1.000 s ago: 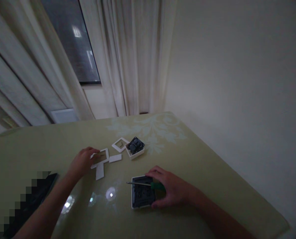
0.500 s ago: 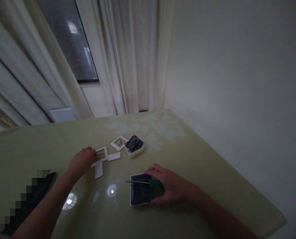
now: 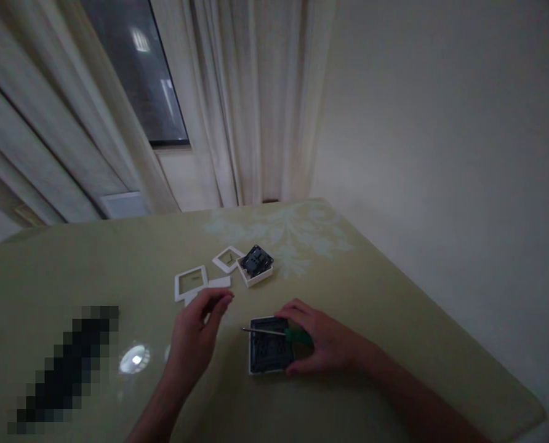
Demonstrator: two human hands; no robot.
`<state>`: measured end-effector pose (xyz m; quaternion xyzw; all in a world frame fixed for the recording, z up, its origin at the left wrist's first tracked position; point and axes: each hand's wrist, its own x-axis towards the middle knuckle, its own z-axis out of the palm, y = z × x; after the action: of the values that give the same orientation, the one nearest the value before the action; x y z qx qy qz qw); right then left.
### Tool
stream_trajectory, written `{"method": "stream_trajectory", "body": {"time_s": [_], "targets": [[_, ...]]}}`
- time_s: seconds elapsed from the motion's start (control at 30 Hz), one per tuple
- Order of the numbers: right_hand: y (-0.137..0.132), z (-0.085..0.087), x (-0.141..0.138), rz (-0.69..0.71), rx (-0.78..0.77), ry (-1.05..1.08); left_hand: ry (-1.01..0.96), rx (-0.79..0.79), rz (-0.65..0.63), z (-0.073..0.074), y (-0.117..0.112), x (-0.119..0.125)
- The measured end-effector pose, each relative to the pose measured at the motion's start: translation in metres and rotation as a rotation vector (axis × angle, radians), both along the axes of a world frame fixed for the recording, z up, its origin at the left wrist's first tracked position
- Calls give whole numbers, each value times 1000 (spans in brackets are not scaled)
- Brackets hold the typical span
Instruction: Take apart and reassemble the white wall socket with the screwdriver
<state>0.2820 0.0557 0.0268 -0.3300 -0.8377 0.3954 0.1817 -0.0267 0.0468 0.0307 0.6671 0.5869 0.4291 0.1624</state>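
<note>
My right hand (image 3: 318,344) keeps a screwdriver (image 3: 265,331) with a green handle in its grip, the metal shaft pointing left. Its thumb and fingers also brace the right side of a black square switch module (image 3: 268,354) edged in white, flat on the table under the shaft. To the left, my left hand (image 3: 200,326) is raised with thumb and forefinger pinched; what sits at the fingertips is too small to name. Just behind it lie a white square frame (image 3: 176,288) with a small thin piece inside, and a white flat plate (image 3: 221,282).
Farther back, a second white frame (image 3: 220,264) touches a white box (image 3: 256,280) with a black switch module (image 3: 256,261) tilted on it. A blurred-out dark object (image 3: 66,369) lies left on the green table (image 3: 371,307). A wall borders the right side; curtains hang behind.
My left hand has left the white frame and moved right toward the black module, fingers pinched. My right hand still holds the screwdriver and module. The view has shifted slightly.
</note>
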Motion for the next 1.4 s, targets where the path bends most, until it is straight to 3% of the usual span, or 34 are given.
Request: {"method": "stream_trajectory", "body": {"time_s": [0.13,0.3,0.47,0.57,0.77,1.07,1.4], "targets": [[1,1,0,7,-21,6,-226,35,-145,-13,-19,19],[3,0,2,-10,-61,24,-467,-144,-134,-16,-18,14],[5,-4,4,-39,-117,70,-507,-211,-95,-15,-18,12],[5,-5,4,-44,-133,96,-522,-251,-140,-15,-19,11],[5,-6,4,-102,-165,146,-342,-241,-368,-17,-23,11],[4,-7,6,-108,-191,142,-167,-74,-455,-17,-25,17],[4,-6,3,-69,-160,144,-53,-2,-531,-15,-28,12]]}}
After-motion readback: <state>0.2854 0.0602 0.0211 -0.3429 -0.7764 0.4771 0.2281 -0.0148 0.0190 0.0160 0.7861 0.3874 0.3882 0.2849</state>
